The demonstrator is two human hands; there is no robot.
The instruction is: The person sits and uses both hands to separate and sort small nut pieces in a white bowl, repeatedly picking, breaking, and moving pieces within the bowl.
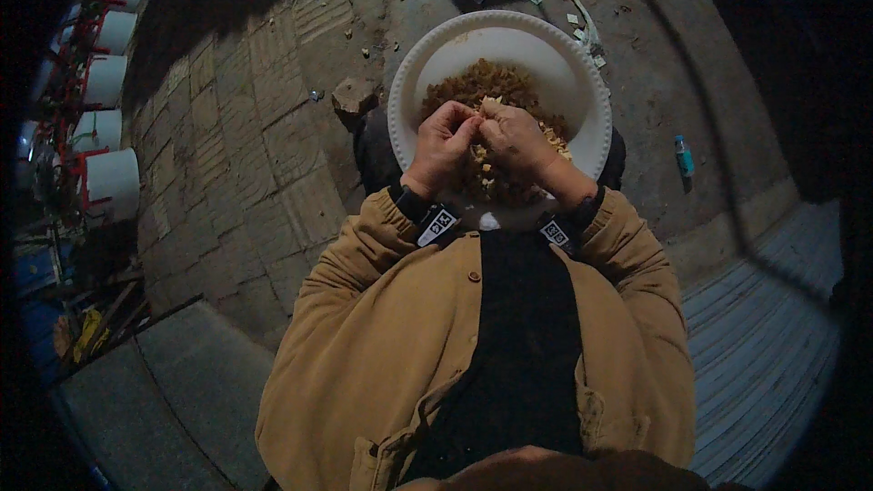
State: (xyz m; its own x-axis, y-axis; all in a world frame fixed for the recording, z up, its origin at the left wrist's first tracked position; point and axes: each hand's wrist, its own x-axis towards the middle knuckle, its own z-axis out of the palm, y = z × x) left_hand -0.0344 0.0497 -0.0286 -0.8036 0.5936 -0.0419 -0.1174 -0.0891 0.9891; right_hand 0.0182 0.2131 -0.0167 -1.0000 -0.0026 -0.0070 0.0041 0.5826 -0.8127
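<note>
A white plastic basin with a beaded rim rests on my lap. Inside it lies a heap of crumbly brown pieces, apparently dried food. Paler yellowish bits are mixed in at the right and below my hands. My left hand and my right hand meet above the heap with fingertips pinched together. A small pale piece shows at the fingertips; its exact kind is hard to make out. Both wrists wear dark bands with black-and-white printed tags.
A stone block sits left of the basin on the paved ground. To the right stands a small bottle. Paper scraps and a pale stalk litter the floor beyond. White buckets line the far left; corrugated sheeting lies lower right.
</note>
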